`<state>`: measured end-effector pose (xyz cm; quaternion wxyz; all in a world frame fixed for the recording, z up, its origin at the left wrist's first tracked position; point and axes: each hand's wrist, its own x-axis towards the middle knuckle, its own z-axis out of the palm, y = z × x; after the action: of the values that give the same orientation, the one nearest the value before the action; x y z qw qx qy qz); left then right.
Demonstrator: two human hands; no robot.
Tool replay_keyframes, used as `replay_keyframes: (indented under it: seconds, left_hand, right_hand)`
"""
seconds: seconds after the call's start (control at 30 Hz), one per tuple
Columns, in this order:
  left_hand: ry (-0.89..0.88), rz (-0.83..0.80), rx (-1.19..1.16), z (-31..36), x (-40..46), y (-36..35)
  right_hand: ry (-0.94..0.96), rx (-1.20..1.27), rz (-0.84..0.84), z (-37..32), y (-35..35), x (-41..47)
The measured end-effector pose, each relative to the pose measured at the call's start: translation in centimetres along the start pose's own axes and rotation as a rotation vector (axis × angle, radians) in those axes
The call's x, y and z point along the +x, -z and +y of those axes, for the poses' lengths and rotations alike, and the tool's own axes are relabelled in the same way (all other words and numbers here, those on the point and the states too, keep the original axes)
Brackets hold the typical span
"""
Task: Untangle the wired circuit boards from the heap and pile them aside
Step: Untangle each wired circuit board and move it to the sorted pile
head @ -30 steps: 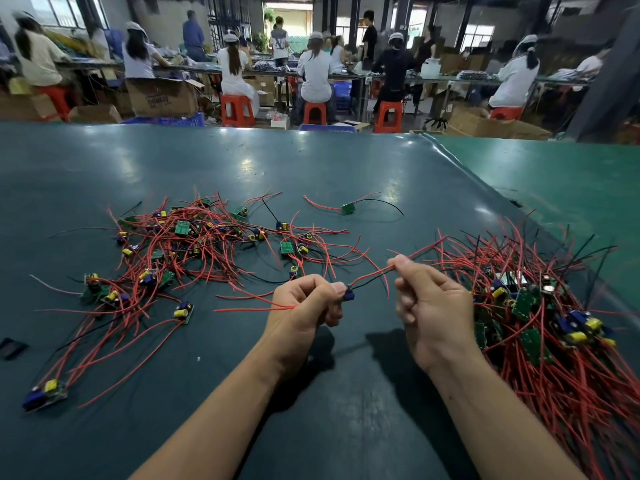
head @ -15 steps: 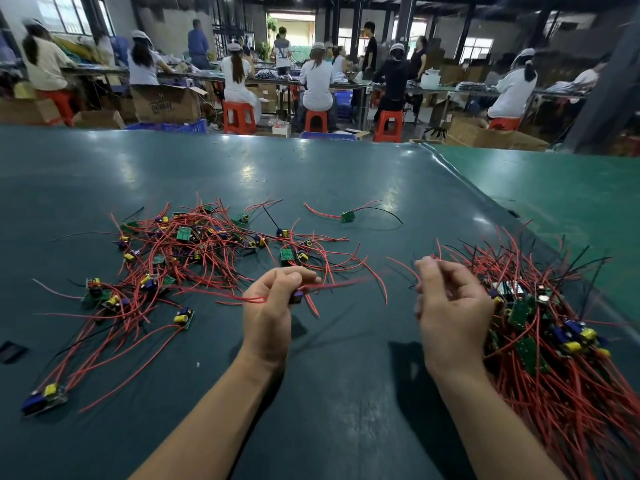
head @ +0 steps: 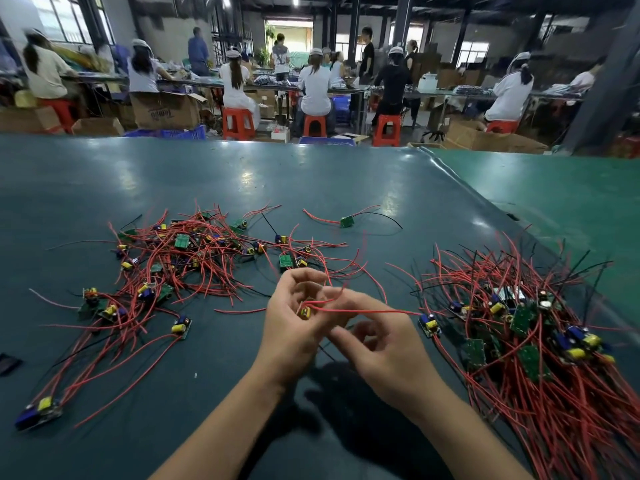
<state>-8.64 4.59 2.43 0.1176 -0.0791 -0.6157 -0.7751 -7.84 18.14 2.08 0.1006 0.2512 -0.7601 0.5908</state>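
A tangled heap of wired circuit boards (head: 180,258) with red leads lies on the table at left centre. A denser pile of sorted boards (head: 519,323) lies at the right. In front of me, my left hand (head: 291,327) grips a small board with a yellow capacitor (head: 305,312). My right hand (head: 384,348) meets it from the right, its finger and thumb curled on a red wire (head: 367,310). That wire runs right to a board (head: 429,325) at the pile's near edge.
One lone board (head: 346,221) with red and black leads lies beyond the hands. The dark green table (head: 242,174) meets a lighter green table (head: 554,188) at the right. A stray board (head: 38,412) lies near left. Several people sit at benches in the background.
My left hand took up a board by the heap and moved right. My right hand left the pile and came left to meet it. A board now lies at the pile's near edge.
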Motion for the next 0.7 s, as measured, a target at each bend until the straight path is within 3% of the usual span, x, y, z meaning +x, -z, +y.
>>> replay_keyframes:
  seconds: [0.2, 0.4, 0.47, 0.57, 0.63, 0.7]
  left_hand:
    - [-0.120, -0.202, 0.239, -0.4, -0.8, 0.1]
    - [-0.163, -0.243, 0.348, 0.3, -1.0, 0.1]
    - [-0.218, -0.259, 0.452, 0.6, -1.2, 0.4]
    - [-0.324, -0.319, 0.491, 0.7, -1.5, 0.5]
    - [-0.387, -0.265, 0.549, 0.5, -1.4, 0.3]
    - [-0.439, -0.157, 0.613, 0.2, -1.0, 0.3]
  right_hand:
    - [0.080, -0.015, -0.014, 0.2, -0.9, -0.4]
    - [0.193, -0.113, 0.053, -0.4, -0.4, -0.5]
    - [0.149, -0.075, 0.087, -0.8, -0.6, -0.4]
    - [-0.026, 0.208, 0.217, -1.6, -0.9, 0.1]
    - [-0.151, 0.406, 0.317, -1.7, -0.3, 0.3]
    - [-0.290, 0.519, 0.311, -1.5, 0.4, 0.4]
